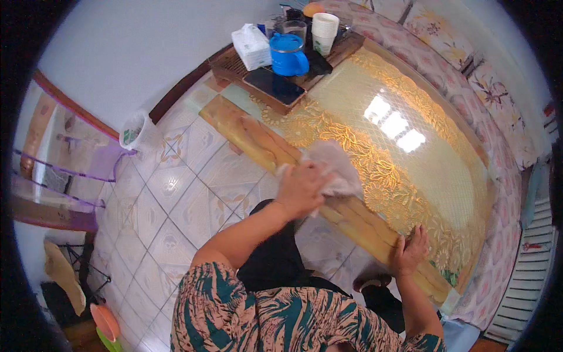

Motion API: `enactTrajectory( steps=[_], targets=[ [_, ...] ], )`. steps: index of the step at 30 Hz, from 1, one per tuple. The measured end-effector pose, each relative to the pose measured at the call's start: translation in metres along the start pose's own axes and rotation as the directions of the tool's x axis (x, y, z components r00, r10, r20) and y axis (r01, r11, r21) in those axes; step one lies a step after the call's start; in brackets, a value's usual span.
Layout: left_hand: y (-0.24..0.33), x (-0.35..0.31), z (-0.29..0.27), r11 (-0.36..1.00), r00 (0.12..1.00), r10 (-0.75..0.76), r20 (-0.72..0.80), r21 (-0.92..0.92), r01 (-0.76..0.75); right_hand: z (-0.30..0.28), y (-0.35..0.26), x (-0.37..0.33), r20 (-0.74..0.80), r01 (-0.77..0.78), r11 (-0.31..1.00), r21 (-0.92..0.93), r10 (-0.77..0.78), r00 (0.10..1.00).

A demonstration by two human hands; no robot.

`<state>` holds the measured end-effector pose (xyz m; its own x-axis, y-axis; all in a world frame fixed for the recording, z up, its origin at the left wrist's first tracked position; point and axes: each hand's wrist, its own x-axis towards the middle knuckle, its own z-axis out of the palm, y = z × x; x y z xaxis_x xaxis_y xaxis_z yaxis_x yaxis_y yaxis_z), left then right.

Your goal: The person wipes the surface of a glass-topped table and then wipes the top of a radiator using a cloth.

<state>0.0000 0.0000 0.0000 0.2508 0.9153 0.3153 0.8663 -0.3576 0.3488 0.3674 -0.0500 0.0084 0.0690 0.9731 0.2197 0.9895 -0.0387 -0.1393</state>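
A pale pinkish cloth [340, 170] lies bunched on the near edge of a low table. My left hand [302, 186] is closed on it and presses it against the brown, wood-patterned edge strip [252, 130]. Part of the cloth sticks out past my fingers over the gold-patterned table cover [375, 170]. Farther right along the same edge rests my right hand [411, 252], fingers stretched out on the tabletop and holding nothing.
At the table's far left, a wooden tea tray [234, 70] carries a blue mug [287, 56], a tissue pack [252, 47], stacked paper cups [324, 32] and a dark phone [274, 85]. A white bin [136, 132] stands on the tiled floor [170, 193]. A patterned sofa [469, 117] borders the far side.
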Motion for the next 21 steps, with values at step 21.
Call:
enactTrajectory(
  steps=[21],
  targets=[
    [-0.293,-0.004,-0.112,0.451,0.563,-0.779,-0.275,0.378,0.809,0.015,-0.012,-0.011,0.025,0.01,1.0,0.019,-0.01,1.0]
  ],
)
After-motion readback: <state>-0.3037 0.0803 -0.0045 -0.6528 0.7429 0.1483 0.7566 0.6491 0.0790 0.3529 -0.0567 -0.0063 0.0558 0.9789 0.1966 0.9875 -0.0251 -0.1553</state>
